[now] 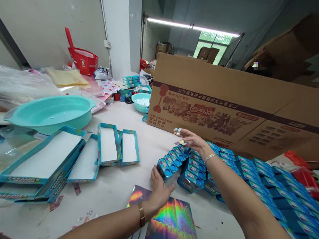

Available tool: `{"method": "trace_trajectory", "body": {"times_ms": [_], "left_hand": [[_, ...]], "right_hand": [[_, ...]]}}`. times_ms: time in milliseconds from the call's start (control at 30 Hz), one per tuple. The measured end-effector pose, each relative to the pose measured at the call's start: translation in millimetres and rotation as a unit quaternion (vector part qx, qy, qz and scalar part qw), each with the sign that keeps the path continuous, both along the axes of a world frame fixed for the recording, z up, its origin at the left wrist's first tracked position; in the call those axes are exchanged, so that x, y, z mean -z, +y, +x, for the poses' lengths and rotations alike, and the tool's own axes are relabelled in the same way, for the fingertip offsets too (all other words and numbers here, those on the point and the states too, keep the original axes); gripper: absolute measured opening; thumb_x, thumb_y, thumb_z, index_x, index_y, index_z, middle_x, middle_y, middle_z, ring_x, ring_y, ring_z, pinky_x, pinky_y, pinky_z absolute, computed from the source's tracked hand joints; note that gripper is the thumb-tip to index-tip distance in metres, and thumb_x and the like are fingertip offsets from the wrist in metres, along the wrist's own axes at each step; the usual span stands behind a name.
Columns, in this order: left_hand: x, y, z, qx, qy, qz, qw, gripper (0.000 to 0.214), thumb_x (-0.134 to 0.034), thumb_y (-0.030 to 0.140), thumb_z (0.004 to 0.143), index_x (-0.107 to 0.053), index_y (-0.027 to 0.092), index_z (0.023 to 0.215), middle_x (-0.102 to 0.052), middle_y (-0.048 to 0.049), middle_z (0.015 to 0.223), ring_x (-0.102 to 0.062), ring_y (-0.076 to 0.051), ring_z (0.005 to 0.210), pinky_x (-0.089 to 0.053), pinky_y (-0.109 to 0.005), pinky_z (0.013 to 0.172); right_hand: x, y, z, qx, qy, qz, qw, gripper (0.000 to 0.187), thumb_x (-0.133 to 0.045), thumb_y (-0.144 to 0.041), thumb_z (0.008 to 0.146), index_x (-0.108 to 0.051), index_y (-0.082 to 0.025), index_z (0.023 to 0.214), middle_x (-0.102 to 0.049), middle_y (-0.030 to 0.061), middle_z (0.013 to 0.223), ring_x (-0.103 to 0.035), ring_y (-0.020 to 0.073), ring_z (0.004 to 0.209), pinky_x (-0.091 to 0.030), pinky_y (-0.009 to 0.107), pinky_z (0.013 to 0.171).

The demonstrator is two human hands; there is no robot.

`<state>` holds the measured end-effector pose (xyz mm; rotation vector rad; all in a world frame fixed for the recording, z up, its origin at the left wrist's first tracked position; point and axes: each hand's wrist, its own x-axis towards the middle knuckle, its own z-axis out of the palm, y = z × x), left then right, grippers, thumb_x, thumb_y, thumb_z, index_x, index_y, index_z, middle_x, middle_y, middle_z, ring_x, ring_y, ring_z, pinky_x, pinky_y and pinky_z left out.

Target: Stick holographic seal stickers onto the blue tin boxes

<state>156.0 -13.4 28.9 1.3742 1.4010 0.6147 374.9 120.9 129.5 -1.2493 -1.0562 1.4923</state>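
Observation:
A short row of small blue packs (171,161) with round clear windows stands on the white table. My left hand (159,189) rests against the near end of this row, its fingers along the side and the thumb spread away. Above the row's far end is my right hand (194,141), fingers bent together. At its fingertips shows a small shiny holographic piece (179,142), and silvery bands wrap the fingertips. Under my left wrist lies a rainbow holographic sheet (174,215). More rows of blue packs (264,186) stand close together on the right.
A large printed cardboard carton (199,76) stands behind the packs. Shallow teal trays (107,144) with white bottoms lie at left, some stacked. Beyond them is a big turquoise basin (52,111). A smaller bowl (141,102) of white bits sits near the carton.

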Motion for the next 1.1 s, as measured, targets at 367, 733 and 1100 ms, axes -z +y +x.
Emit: {"method": "trace_trajectory", "body": {"times_ms": [367, 733, 1100], "left_hand": [[10.8, 47.8, -4.6, -0.028, -0.043, 0.021, 0.998, 0.096, -0.062, 0.025, 0.077, -0.007, 0.010, 0.154, -0.020, -0.0237, 0.163, -0.016, -0.032, 0.154, -0.016, -0.043, 0.125], [-11.3, 18.0, -1.8, -0.032, -0.058, 0.054, 0.996, 0.136, -0.084, 0.018, 0.051, 0.006, 0.012, 0.153, -0.011, -0.0268, 0.162, -0.010, -0.038, 0.153, -0.014, -0.044, 0.125], [16.9, 75.2, -16.4, -0.123, -0.157, 0.148, 0.969, 0.059, -0.073, 0.017, 0.071, -0.049, 0.018, 0.125, -0.061, -0.0122, 0.124, -0.058, -0.027, 0.120, -0.043, -0.041, 0.107]], "right_hand": [[31.8, 12.2, -11.2, 0.055, 0.017, -0.015, 0.998, 0.049, -0.071, 0.002, 0.052, -0.071, -0.023, 0.094, -0.074, 0.0070, 0.103, -0.068, 0.0181, 0.095, -0.052, 0.017, 0.058], [24.7, 2.3, -25.3, 0.111, 0.006, -0.036, 0.993, 0.045, -0.068, 0.005, 0.052, -0.069, -0.021, 0.089, -0.074, 0.0055, 0.094, -0.070, 0.0134, 0.083, -0.051, 0.014, 0.056], [36.3, 11.2, -13.9, 0.168, -0.001, -0.067, 0.983, 0.039, -0.070, 0.008, 0.063, -0.069, -0.023, 0.086, -0.073, 0.0011, 0.093, -0.071, 0.0119, 0.084, -0.055, 0.014, 0.062]]}}
